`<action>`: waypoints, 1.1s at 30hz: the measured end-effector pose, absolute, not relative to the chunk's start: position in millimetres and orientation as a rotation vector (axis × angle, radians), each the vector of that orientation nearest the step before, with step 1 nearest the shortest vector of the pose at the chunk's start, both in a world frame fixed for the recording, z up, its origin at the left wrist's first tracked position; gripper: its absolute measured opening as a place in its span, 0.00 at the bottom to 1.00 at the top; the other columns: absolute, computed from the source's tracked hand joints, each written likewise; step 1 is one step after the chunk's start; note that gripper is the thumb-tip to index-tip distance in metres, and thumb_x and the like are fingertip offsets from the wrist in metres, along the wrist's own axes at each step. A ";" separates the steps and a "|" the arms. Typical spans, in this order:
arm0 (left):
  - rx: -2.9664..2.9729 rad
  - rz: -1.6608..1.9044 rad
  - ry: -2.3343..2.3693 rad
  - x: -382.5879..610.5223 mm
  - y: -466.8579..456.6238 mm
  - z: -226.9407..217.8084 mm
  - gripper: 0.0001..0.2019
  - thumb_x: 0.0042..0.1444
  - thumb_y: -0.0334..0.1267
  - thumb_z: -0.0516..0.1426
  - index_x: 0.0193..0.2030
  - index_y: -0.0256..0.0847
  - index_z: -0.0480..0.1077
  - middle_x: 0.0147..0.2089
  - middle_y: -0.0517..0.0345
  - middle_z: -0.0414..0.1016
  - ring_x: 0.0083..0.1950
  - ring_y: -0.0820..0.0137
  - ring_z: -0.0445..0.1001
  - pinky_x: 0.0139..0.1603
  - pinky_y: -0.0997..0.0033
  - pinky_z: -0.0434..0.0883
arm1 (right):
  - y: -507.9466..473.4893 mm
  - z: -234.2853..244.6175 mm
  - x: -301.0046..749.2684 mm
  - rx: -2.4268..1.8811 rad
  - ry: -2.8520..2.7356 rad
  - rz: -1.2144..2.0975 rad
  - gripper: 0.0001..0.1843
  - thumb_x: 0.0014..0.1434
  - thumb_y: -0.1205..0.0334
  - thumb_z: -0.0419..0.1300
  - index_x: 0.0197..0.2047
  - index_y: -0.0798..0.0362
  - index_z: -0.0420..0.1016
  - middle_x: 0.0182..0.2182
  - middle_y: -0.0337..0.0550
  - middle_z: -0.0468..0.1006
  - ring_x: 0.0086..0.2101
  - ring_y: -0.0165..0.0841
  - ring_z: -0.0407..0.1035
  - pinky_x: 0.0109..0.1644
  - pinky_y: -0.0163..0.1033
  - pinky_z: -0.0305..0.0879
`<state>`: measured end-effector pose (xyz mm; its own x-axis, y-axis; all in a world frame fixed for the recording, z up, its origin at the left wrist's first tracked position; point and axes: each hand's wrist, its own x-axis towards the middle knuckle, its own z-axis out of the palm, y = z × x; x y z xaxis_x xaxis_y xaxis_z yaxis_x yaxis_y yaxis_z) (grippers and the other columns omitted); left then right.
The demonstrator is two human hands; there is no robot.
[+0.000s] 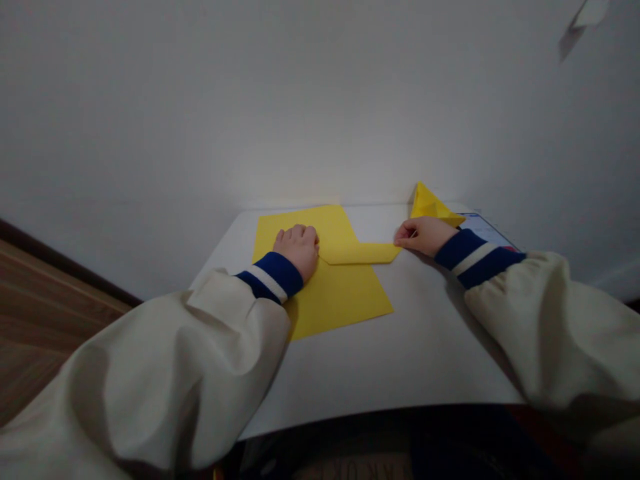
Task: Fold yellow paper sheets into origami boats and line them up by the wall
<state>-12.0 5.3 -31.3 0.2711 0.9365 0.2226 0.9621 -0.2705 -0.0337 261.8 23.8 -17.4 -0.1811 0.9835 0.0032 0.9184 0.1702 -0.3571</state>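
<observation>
A long strip of folded yellow paper with slanted corners lies across a flat yellow sheet. At its left end my left hand rests with curled fingers closed on the strip; the fingertips and that end of the paper are hidden. The strip's right tip is pinched between the thumb and fingers of my right hand. Just behind the right hand stands a folded yellow paper piece with a pointed peak, its lower part partly covered by the hand.
The white table backs onto a pale wall. At the table's right rear, a flat device with a lit screen lies partly behind my right wrist. Brown wooden panelling is at the left.
</observation>
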 end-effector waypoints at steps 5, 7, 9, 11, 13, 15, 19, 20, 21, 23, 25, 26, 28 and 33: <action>-2.259 -0.271 -1.751 -13.6 6.5 -34.1 0.13 0.57 0.38 0.48 0.43 0.32 0.67 0.45 0.40 0.69 0.48 0.55 0.66 0.49 0.57 0.63 | 22.2 -16.9 259.9 -1.821 -2.277 0.284 0.03 0.52 0.64 0.58 0.28 0.53 0.70 0.27 0.43 0.75 0.28 0.32 0.67 0.33 0.37 0.62; -2.242 -0.275 -1.748 -15.0 8.8 -34.0 0.12 0.57 0.37 0.48 0.42 0.33 0.68 0.43 0.41 0.70 0.47 0.54 0.66 0.47 0.57 0.63 | 21.3 -17.2 259.0 -1.785 -2.312 0.224 0.03 0.52 0.66 0.56 0.28 0.53 0.70 0.27 0.43 0.75 0.29 0.32 0.68 0.33 0.37 0.62; -2.242 -0.279 -1.745 -16.4 11.3 -32.4 0.11 0.57 0.35 0.47 0.40 0.35 0.69 0.40 0.43 0.72 0.46 0.55 0.66 0.45 0.57 0.63 | 21.3 -19.2 258.8 -1.748 -2.342 0.151 0.05 0.52 0.69 0.54 0.29 0.52 0.70 0.27 0.43 0.75 0.29 0.32 0.68 0.33 0.36 0.62; -2.249 -0.291 -1.755 -17.3 13.0 -29.8 0.10 0.56 0.33 0.47 0.38 0.38 0.70 0.39 0.46 0.73 0.45 0.55 0.67 0.44 0.57 0.62 | 22.3 -23.1 259.3 -1.722 -2.360 0.074 0.07 0.52 0.71 0.52 0.29 0.52 0.70 0.28 0.44 0.75 0.29 0.33 0.68 0.33 0.37 0.62; -2.248 -0.300 -1.769 -17.1 13.2 -26.9 0.10 0.56 0.33 0.48 0.37 0.39 0.70 0.39 0.47 0.73 0.44 0.56 0.67 0.44 0.56 0.62 | 23.3 -27.7 259.9 -1.705 -2.359 0.000 0.10 0.51 0.74 0.51 0.29 0.52 0.70 0.29 0.46 0.75 0.30 0.34 0.68 0.33 0.37 0.62; -2.231 -0.303 -1.779 -15.9 11.8 -24.4 0.10 0.55 0.33 0.48 0.37 0.40 0.70 0.39 0.47 0.74 0.44 0.55 0.68 0.43 0.56 0.62 | 22.8 -30.8 259.6 -1.690 -2.330 -0.062 0.12 0.49 0.75 0.50 0.31 0.53 0.71 0.31 0.48 0.74 0.31 0.35 0.68 0.34 0.38 0.63; -2.224 -0.295 -1.742 -13.0 7.0 -21.0 0.12 0.56 0.33 0.47 0.39 0.40 0.70 0.40 0.48 0.73 0.44 0.55 0.69 0.42 0.57 0.63 | 12.5 -23.9 252.9 -1.533 -2.307 -0.167 0.15 0.48 0.75 0.50 0.35 0.54 0.72 0.33 0.49 0.73 0.33 0.36 0.67 0.38 0.40 0.64; -2.226 -0.292 -1.728 -12.4 5.8 -20.2 0.12 0.56 0.33 0.47 0.40 0.40 0.70 0.40 0.47 0.73 0.44 0.55 0.69 0.42 0.57 0.63 | 8.2 -19.6 250.1 -1.463 -2.327 -0.230 0.14 0.47 0.74 0.51 0.35 0.54 0.72 0.33 0.48 0.73 0.34 0.37 0.67 0.41 0.41 0.64; -2.231 -0.289 -1.711 -11.8 4.7 -19.3 0.12 0.56 0.33 0.47 0.40 0.39 0.70 0.40 0.47 0.73 0.44 0.56 0.69 0.42 0.58 0.63 | 3.8 -15.0 247.1 -1.390 -2.353 -0.296 0.14 0.47 0.73 0.52 0.36 0.53 0.72 0.34 0.48 0.73 0.36 0.38 0.67 0.43 0.43 0.63; -2.244 -0.307 -1.669 -10.7 2.8 -17.0 0.13 0.55 0.33 0.48 0.42 0.39 0.70 0.42 0.47 0.72 0.45 0.56 0.69 0.42 0.58 0.63 | -4.5 -6.6 241.4 -1.221 -2.439 -0.317 0.16 0.46 0.71 0.53 0.40 0.53 0.72 0.37 0.47 0.74 0.38 0.39 0.66 0.46 0.44 0.62; -2.280 -0.342 -1.614 -9.5 1.2 -14.3 0.14 0.53 0.32 0.49 0.44 0.38 0.70 0.44 0.47 0.72 0.46 0.56 0.68 0.44 0.57 0.63 | -9.9 -1.2 237.1 -1.092 -2.484 -0.314 0.19 0.47 0.68 0.55 0.45 0.54 0.70 0.42 0.48 0.74 0.42 0.41 0.66 0.49 0.46 0.60; -2.309 -0.362 -1.583 -8.8 0.6 -12.9 0.15 0.53 0.32 0.49 0.45 0.39 0.70 0.45 0.47 0.72 0.46 0.57 0.68 0.46 0.57 0.63 | -11.3 -0.1 235.8 -1.018 -2.519 -0.282 0.20 0.48 0.66 0.56 0.47 0.55 0.69 0.43 0.49 0.74 0.44 0.41 0.65 0.50 0.46 0.60; -2.385 -0.401 -1.504 -7.6 -0.4 -10.4 0.16 0.52 0.31 0.49 0.47 0.39 0.70 0.47 0.49 0.72 0.49 0.57 0.67 0.50 0.56 0.62 | -11.6 -0.5 234.2 -0.873 -2.597 -0.199 0.21 0.51 0.61 0.57 0.49 0.54 0.68 0.46 0.49 0.73 0.46 0.40 0.65 0.51 0.47 0.60; -2.564 -0.508 -1.270 -3.8 -1.8 -7.0 0.21 0.51 0.34 0.51 0.53 0.36 0.66 0.51 0.49 0.70 0.54 0.59 0.64 0.57 0.56 0.57 | -8.4 -6.7 233.1 -0.871 -2.627 -0.119 0.33 0.50 0.52 0.60 0.57 0.58 0.61 0.50 0.54 0.71 0.47 0.42 0.66 0.50 0.47 0.61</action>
<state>-3.8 -1.8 -7.0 0.5630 0.7199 0.4060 0.8014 -0.5956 -0.0553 233.1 -8.4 -6.7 -0.7409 0.5606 0.3697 0.5917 0.8054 -0.0354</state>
